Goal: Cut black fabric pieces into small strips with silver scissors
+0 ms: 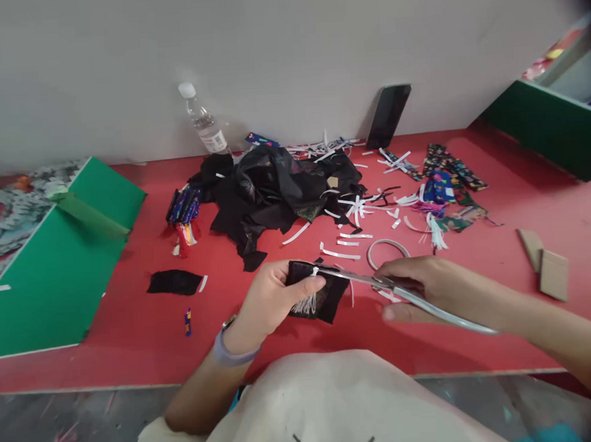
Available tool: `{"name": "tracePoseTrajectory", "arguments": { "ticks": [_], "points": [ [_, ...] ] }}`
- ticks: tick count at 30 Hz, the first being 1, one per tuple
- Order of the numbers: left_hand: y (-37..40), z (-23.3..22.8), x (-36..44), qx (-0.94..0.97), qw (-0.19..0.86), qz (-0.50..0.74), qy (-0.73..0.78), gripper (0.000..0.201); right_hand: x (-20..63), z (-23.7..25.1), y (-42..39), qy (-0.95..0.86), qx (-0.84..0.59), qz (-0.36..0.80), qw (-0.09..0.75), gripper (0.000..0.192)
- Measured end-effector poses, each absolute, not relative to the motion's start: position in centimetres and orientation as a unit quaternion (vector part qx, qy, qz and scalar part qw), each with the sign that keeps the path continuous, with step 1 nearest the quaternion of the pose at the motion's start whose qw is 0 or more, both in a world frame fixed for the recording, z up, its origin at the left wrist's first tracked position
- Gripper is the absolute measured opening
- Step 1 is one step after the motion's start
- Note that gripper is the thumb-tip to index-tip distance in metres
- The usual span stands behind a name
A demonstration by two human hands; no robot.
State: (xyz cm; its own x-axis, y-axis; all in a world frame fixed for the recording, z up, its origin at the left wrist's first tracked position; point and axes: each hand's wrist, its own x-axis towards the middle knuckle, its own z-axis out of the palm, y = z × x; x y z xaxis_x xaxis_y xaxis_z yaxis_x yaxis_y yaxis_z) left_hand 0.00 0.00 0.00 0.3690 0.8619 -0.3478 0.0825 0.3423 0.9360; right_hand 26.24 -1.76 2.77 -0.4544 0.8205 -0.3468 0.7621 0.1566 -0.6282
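My left hand (273,296) grips a small black cloth piece (325,299) with a white fringe hanging from it, just above the red table (131,324). My right hand (424,286) holds metal scissors (359,278). Their blades point left and touch the top edge of the cloth by my left thumb. The long handles run back under my right forearm. A grey band sits on my left wrist.
A heap of black fabric (268,192) lies mid-table with several white strips (355,211) and patterned scraps (448,185) to its right. A water bottle (203,123) and a phone (388,116) lean on the wall. Green boards (53,276) lie left, cardboard pieces (546,262) right.
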Motion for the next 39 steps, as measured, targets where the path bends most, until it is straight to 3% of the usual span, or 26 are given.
{"name": "tracePoseTrajectory", "arguments": {
  "ticks": [14,39],
  "points": [
    [-0.06,0.43,0.12,0.508,0.673,0.303,0.444,0.019,26.11,3.35,-1.71,-0.768,-0.529,0.358,0.034,0.052],
    [-0.18,0.42,-0.3,0.501,0.674,0.306,0.448,0.018,26.16,3.37,-1.54,-0.763,-0.519,0.385,0.024,0.054]
  ]
}}
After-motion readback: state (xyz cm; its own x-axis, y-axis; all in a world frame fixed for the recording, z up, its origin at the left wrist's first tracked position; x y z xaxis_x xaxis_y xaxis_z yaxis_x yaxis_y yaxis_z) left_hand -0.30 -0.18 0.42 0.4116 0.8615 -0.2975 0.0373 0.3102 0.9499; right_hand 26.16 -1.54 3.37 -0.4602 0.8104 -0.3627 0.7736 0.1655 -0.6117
